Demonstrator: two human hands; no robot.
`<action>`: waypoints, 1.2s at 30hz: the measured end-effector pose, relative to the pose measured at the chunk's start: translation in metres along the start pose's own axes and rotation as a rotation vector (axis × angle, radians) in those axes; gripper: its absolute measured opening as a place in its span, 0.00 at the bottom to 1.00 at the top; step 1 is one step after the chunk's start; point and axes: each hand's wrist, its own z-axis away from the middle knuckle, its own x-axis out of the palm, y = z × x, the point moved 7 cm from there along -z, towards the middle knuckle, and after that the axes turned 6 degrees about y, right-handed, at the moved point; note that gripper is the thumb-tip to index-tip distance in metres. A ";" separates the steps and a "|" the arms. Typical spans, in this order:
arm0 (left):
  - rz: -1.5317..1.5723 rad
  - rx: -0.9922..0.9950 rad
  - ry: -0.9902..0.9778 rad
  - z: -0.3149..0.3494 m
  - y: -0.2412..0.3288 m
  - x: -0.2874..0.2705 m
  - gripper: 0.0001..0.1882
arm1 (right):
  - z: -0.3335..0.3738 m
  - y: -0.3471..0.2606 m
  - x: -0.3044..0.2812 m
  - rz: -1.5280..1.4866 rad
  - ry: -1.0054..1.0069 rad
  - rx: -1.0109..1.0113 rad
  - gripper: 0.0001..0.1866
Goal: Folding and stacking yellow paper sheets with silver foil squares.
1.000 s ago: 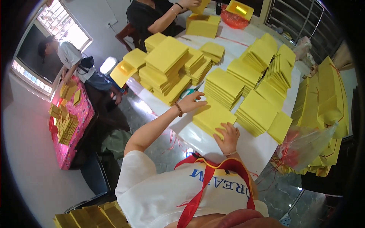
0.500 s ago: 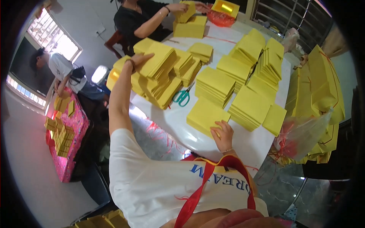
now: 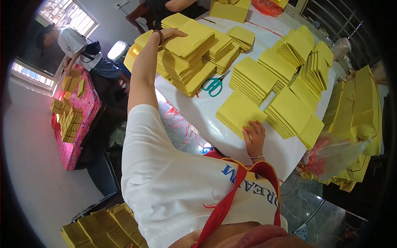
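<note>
On the tall stack of folded yellow paper at the table's far left lies my left hand, its fingers stretched over the top sheets. Part of that hand's thumb side is hard to make out. My right hand rests at the near right corner of a lower yellow paper stack, fingers bent loosely and a little apart, touching its edge. Between the two stands a pair of green-handled scissors, lying flat beside the tall stack. Several more yellow paper stacks fan out on the right.
A white-covered table carries the stacks. To the right are bundled yellow papers and a clear plastic bag. A co-worker stands by a pink-covered table at left. Another person's arm shows at the far side.
The view has shifted, so the table sits higher and further right. Both hands stay at the same stacks; my right fingers have loosened from a pinch-like curl and lie over the corner.
</note>
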 end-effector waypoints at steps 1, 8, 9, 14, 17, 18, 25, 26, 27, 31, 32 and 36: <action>0.032 0.016 -0.035 -0.002 0.001 0.003 0.23 | 0.000 0.001 0.000 0.002 0.004 -0.006 0.07; 0.049 0.153 0.018 -0.005 0.006 0.003 0.23 | 0.002 0.004 -0.003 0.008 0.023 0.001 0.07; 0.102 0.190 0.030 0.005 0.011 0.016 0.29 | 0.002 0.005 -0.008 0.040 0.063 0.007 0.07; 0.156 0.185 -0.001 0.016 0.016 0.022 0.35 | 0.001 -0.006 -0.014 -0.018 0.073 -0.047 0.07; 0.149 0.248 0.024 0.030 0.026 0.023 0.38 | -0.002 -0.009 -0.018 0.025 0.045 -0.022 0.07; 0.175 0.350 -0.014 0.033 0.028 0.019 0.40 | -0.003 -0.010 -0.018 0.022 0.052 -0.022 0.07; 0.389 0.522 -0.293 0.082 0.050 0.051 0.32 | -0.018 -0.006 -0.021 0.031 -0.009 -0.006 0.12; 0.461 0.581 -0.315 0.090 0.050 0.058 0.31 | -0.021 -0.007 -0.022 0.004 -0.015 -0.003 0.14; 0.533 0.643 -0.337 0.102 0.051 0.069 0.31 | -0.023 -0.009 -0.025 0.005 -0.012 0.002 0.14; 0.620 0.673 -0.393 0.129 0.039 0.140 0.30 | -0.037 -0.016 -0.048 -0.020 0.015 -0.006 0.26; 0.648 0.625 -0.476 0.136 0.033 0.168 0.31 | -0.040 -0.017 -0.057 -0.191 0.039 0.052 0.31; 0.606 0.531 -0.674 0.175 0.009 0.280 0.34 | -0.043 -0.001 -0.086 -0.752 0.077 0.243 0.50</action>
